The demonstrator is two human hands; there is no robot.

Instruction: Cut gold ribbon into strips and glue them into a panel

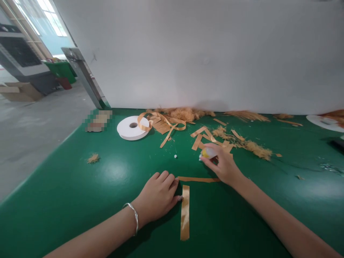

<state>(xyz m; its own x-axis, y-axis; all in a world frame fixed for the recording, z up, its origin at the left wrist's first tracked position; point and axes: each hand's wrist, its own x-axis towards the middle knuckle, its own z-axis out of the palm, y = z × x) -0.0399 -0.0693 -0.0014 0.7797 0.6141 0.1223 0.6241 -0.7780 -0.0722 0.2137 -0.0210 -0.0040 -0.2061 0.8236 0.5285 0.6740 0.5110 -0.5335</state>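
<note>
No writing was legible; the left hand (158,195) lay flat, open, touching a gold ribbon strip (185,212) at 3 o'clock, while the right hand (223,165) gripped a small yellow-white bottle (208,153) on the green desk (80,186)

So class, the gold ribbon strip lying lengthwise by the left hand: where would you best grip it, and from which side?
Probably the near end of the ribbon strip. It lies flat on the green table with the left hand touching its far end, so come from above at the free near end, pinching across its narrow width.
</note>
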